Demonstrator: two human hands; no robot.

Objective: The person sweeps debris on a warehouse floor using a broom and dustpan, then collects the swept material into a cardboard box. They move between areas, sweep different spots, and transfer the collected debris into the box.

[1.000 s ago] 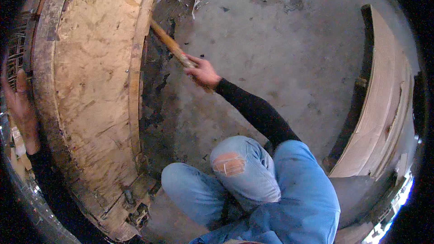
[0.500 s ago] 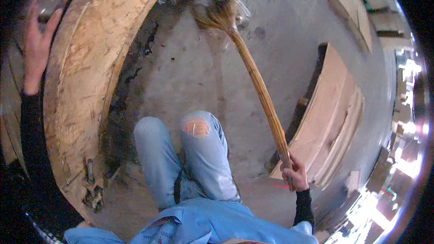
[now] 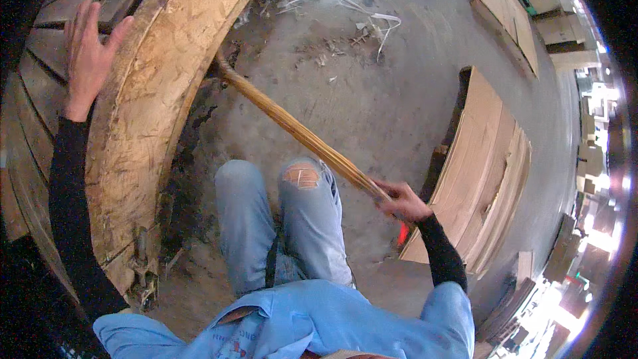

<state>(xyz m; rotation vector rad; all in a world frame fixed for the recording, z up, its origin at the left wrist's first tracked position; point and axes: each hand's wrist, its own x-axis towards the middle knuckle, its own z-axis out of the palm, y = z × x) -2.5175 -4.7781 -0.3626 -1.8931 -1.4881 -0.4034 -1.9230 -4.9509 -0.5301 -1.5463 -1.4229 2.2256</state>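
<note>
My right hand (image 3: 401, 201) is closed around the end of a broom's wooden handle (image 3: 299, 131), in front of my right knee. The handle slants up and left across the floor, and its far end passes under the edge of a worn wooden board (image 3: 143, 73). That board hides the broom's bristles. On the left, my left hand (image 3: 92, 56) is raised with its fingers stretched out and nothing in it. Beneath it lies a grey, grooved, slatted surface (image 3: 50, 86); whether the palm touches it I cannot tell.
A white plastic strap (image 3: 384, 18) and scraps lie on the concrete floor (image 3: 372, 100) ahead. Stacked cardboard sheets (image 3: 475, 173) lean at the right, with flat boxes (image 3: 508, 10) farther off. A rusty metal fitting (image 3: 143, 269) sits at the board's near end.
The broom has swung left, its bristles going from the open floor to under the wooden board. My right hand has moved up and left with the handle. My left hand shifts slightly right.
</note>
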